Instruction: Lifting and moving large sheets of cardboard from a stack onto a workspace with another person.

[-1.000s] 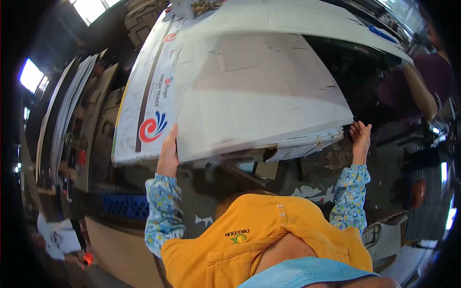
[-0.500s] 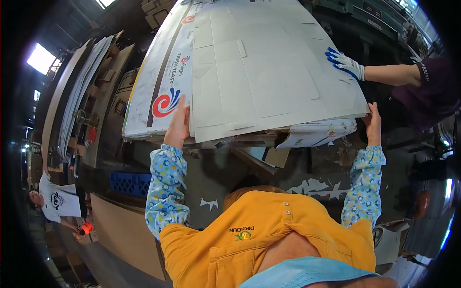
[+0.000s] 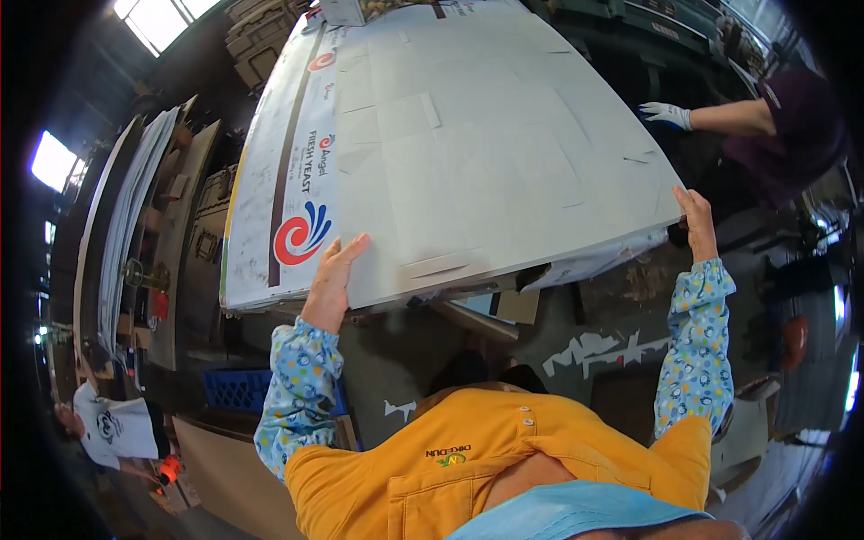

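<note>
A large pale grey stack of cardboard sheets (image 3: 504,135) lies before me, its top sheet marked with creases and small torn flaps. My left hand (image 3: 331,286) rests against the stack's near left corner, its thumb and fingers stretched out and apart. At the near right corner, my right hand (image 3: 698,225) has its fingers bent over the edge of the sheets; its underside is hidden. Under the stack and to its left shows a white printed carton board (image 3: 261,216) with a red and blue swirl.
A co-worker's gloved hand (image 3: 668,115) is just off the stack's right edge. Tall boards (image 3: 135,216) lean at the left, near another person in a white shirt (image 3: 112,427). A blue crate (image 3: 236,389) and paper scraps (image 3: 603,351) are on the floor.
The co-worker's gloved hand has lifted off the sheets and drawn back to the right. My view has shifted, and the stack's near left corner sits lower. My left thumb now reaches over the edge.
</note>
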A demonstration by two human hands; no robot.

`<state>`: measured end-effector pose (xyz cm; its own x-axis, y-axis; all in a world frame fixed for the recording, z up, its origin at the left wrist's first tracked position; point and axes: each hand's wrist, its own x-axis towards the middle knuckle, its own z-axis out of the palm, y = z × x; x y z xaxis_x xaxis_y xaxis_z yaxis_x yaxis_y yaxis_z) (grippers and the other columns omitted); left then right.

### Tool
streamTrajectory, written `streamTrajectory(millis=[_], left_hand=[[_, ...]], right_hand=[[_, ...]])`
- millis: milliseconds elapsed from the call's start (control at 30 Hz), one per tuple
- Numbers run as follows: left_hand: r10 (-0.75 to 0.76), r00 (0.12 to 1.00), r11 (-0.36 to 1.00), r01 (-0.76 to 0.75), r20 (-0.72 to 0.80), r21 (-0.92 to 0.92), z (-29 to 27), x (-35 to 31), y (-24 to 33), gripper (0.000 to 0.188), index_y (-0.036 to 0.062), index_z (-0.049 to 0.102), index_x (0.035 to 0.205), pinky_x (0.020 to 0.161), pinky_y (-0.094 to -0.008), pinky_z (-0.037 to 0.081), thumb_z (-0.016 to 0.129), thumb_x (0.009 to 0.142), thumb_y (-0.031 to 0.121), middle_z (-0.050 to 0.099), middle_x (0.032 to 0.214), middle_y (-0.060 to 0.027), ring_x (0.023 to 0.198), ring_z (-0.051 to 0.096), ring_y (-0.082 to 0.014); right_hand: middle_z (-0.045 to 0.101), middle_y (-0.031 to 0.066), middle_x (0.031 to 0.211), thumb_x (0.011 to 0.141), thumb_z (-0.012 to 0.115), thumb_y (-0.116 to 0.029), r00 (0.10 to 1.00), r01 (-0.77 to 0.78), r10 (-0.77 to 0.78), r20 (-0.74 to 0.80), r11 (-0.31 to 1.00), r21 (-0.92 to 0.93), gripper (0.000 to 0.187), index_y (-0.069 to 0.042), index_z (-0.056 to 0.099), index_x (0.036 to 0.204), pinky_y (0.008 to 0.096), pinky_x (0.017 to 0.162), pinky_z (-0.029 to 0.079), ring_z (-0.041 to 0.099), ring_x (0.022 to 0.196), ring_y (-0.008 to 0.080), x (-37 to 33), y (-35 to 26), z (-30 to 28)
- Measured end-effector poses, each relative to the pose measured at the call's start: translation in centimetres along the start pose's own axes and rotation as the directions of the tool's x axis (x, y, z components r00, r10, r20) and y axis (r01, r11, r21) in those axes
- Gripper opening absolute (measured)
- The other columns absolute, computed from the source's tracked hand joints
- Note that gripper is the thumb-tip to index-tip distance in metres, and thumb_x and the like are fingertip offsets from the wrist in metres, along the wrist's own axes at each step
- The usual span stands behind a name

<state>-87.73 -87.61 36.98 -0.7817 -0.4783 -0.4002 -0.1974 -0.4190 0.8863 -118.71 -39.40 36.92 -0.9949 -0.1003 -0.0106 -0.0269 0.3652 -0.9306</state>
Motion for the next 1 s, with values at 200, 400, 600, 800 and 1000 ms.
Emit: streamTrajectory(millis=[200, 400, 600, 800, 1000], left_hand=[[0.046, 0.995, 0.996, -0.040, -0.089, 0.077, -4.0, -9.6, -0.8, 0.038, -0.0013, 0.050, 0.114, 0.076, -0.0251, 0.044, 0.060, 0.081, 0.016, 0.058, 0.101, -0.0057, 0.088, 0.056, -0.0130], [-0.028, 0.979, 0.997, 0.041, -0.204, 0.061, -8.4, -18.9, -4.4, 0.037, -0.0027, 0.049, 0.114, 0.078, -0.0262, 0.045, 0.058, 0.081, 0.012, 0.058, 0.102, -0.0081, 0.087, 0.057, -0.0156], [-0.078, 0.996, 0.996, 0.079, -0.030, 0.041, -15.4, -19.6, -10.4, 0.044, -0.0015, 0.045, 0.119, 0.085, -0.0308, 0.043, 0.061, 0.080, 0.012, 0.055, 0.110, -0.0087, 0.099, 0.053, -0.0190], [0.060, 0.996, 0.991, -0.052, -0.063, 0.126, -14.5, -8.6, -6.0, 0.049, -0.0030, 0.044, 0.121, 0.091, -0.0266, 0.036, 0.046, 0.091, 0.036, 0.051, 0.116, -0.0076, 0.107, 0.047, -0.0187], [0.394, 0.896, 0.750, -0.443, 0.206, 0.491, -16.5, -3.2, -3.7, 0.044, -0.0010, 0.044, 0.122, 0.093, -0.0324, 0.039, 0.051, 0.088, 0.027, 0.046, 0.124, -0.0082, 0.113, 0.045, -0.0186]], right_hand=[[0.047, -0.0044, 0.066, 0.080, 0.060, -0.030, 0.995, -0.063, 0.059, 0.082, 0.997, 0.044, 0.024, -0.007, 0.054, 0.075, 0.0221, 0.049, 0.030, 0.042, 0.059, 0.0047, -11.7, 1.7, -2.5], [0.060, 0.0033, 0.103, 0.086, 0.050, -0.045, 0.774, -0.478, 0.296, 0.559, 0.853, 0.209, 0.046, -0.006, 0.057, 0.109, 0.0267, 0.077, 0.044, 0.056, 0.091, 0.0119, -15.2, 1.6, -3.2], [0.057, 0.0116, 0.109, 0.076, 0.061, -0.051, 0.818, -0.478, 0.298, 0.491, 0.827, 0.295, 0.067, 0.001, 0.051, 0.116, 0.0301, 0.083, 0.044, 0.055, 0.097, 0.0192, -13.3, 1.2, 5.5], [0.062, 0.0103, 0.087, 0.075, 0.067, -0.041, 0.917, -0.334, 0.223, 0.330, 0.883, 0.331, 0.053, 0.005, 0.057, 0.100, 0.0279, 0.065, 0.050, 0.060, 0.076, 0.0160, -15.7, 2.6, 6.2], [0.062, 0.0074, 0.083, 0.073, 0.064, -0.049, 0.882, -0.378, 0.200, 0.428, 0.843, 0.384, 0.055, 0.003, 0.061, 0.091, 0.0259, 0.063, 0.047, 0.060, 0.072, 0.0143, -16.0, 5.8, 7.1]])
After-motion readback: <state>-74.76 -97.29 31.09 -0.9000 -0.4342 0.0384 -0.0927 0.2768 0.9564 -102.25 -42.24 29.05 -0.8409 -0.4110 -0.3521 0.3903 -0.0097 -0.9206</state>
